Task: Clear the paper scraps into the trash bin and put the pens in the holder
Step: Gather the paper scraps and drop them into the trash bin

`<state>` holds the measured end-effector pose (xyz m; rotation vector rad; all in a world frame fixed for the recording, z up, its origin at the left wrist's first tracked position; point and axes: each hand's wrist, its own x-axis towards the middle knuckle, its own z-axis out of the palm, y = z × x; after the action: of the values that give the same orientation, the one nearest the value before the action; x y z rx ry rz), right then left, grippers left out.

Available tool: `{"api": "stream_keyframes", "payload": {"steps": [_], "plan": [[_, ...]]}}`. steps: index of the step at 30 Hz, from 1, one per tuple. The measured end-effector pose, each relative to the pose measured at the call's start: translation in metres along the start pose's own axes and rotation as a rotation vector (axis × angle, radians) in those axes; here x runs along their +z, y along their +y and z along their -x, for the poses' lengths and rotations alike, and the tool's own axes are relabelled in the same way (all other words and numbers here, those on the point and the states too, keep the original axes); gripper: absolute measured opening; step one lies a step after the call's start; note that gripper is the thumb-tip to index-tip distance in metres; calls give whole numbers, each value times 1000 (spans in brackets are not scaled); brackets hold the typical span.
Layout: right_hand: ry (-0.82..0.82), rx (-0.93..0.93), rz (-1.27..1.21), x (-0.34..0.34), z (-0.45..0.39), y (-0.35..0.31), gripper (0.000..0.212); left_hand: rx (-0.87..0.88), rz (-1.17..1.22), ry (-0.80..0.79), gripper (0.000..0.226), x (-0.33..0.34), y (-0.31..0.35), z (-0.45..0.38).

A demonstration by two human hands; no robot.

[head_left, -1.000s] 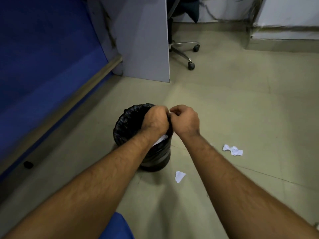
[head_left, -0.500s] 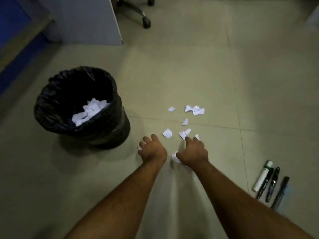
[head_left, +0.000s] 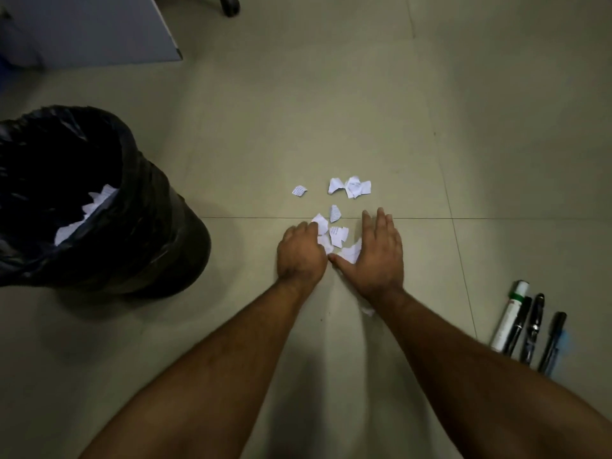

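Note:
Several white paper scraps [head_left: 338, 235] lie on the floor between my two hands. My left hand [head_left: 299, 255] has its fingers curled around the scraps on its side. To the right, my right hand [head_left: 379, 256] lies flat with straight fingers, its thumb side touching a scrap. More scraps [head_left: 350, 187] sit a little farther away, and one small piece [head_left: 368, 311] shows beside my right wrist. The black-lined trash bin [head_left: 155, 207] stands at the left with paper inside. Several pens [head_left: 531, 327] and a white marker [head_left: 508, 318] lie at the right. No holder is in view.
A grey partition panel [head_left: 99, 28] stands at the back left, with a chair castor [head_left: 228, 6] beside it. Beige floor tiles spread all around my hands.
My hands left the bin's rim and came down to the floor scraps. Since half a second ago they slid forward into the pile, and my right hand flattened out.

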<state>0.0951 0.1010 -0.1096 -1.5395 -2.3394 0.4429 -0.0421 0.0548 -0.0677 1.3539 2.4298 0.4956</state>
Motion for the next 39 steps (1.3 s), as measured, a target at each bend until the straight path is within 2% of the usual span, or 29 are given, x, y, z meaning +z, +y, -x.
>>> {"api": "stream_keyframes", "payload": {"steps": [5,9,13,15,17,20,22,25,27,30,32,33,35,39], "plan": [[110,-16,13,9,-24,1,114,64,3,134,52,2,15,-60],[248,-31,6,14,-24,6,112,78,24,-49,49,13,25,-112],[235,-27,-53,13,-25,5,112,371,19,-76,50,26,36,-104],[238,-17,-102,12,-24,5,111,419,-65,-54,54,27,42,-104],[198,-7,-127,11,-25,6,115,439,-122,-139,53,28,51,-112],[157,33,-182,8,-24,9,119,582,-251,-338,52,29,63,-116],[154,46,-190,6,-23,8,118,631,-223,-337,53,25,55,-110],[185,-6,-195,7,-19,9,102,637,-156,-276,26,18,22,-87],[127,-52,-236,5,-17,13,92,612,-115,-242,17,11,3,-60],[-13,-111,-220,-1,-17,17,84,504,14,-173,34,6,-11,-25],[-116,-131,-169,-5,-16,14,75,386,-14,-68,50,5,-15,-21],[-164,-127,-155,-7,-14,11,71,294,-47,-67,57,5,-16,-22],[-242,-106,-155,-13,-6,3,70,172,-86,-163,64,2,-15,-21],[-364,-141,-150,-33,20,4,80,206,-67,-311,71,-4,-6,8]]}}
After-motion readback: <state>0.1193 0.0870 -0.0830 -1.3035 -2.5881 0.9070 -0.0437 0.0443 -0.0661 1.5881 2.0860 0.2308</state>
